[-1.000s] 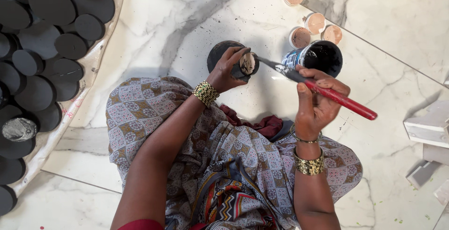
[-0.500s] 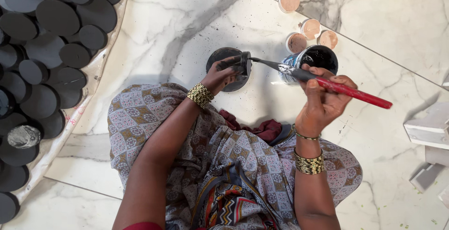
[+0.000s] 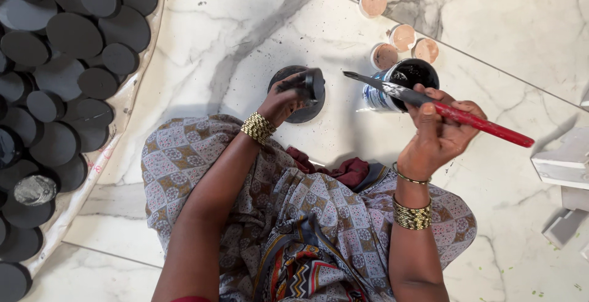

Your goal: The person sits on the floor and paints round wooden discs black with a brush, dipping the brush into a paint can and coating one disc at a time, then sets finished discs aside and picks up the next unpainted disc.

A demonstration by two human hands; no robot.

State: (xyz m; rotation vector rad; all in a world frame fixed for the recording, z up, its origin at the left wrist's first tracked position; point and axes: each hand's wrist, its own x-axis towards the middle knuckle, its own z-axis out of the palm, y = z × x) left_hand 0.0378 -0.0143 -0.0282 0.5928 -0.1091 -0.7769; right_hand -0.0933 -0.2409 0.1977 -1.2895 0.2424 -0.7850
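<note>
A marble floor (image 3: pixel 202 38) fills the view, with the person seated on it in a patterned robe (image 3: pixel 307 216). Far out past the left hand, a tray (image 3: pixel 132 102) holds many black discs (image 3: pixel 73 35), packed close and overlapping; its pale rim curves between them and the hand. Bare floor lies open between the tray and the left hand, and more beyond both hands. Out past the right hand, at the frame's edge, sit white blocks (image 3: pixel 567 161).

The brush (image 3: pixel 438 108) is the longest thing in hand. Its axis runs nearly level across the view, tilting slightly down toward the red handle end, which sticks out past the right hand on the outer side. The dark bristle tip points inward, toward the left hand, and stops short of it, with a gap between. The right hand (image 3: pixel 438 133) grips the brush near mid-shaft, fingers clenched around it.

Just beyond the right hand, under the brush's shaft, stands a paint pot (image 3: pixel 402 81), open and black inside. Further beyond it lie small tan caps (image 3: pixel 396 41), unpainted.

The left hand (image 3: pixel 288 99) grasps a small black piece (image 3: pixel 313 84) in its fingertips, held on edge above a black disc (image 3: pixel 310 108) lying flat on the floor.
</note>
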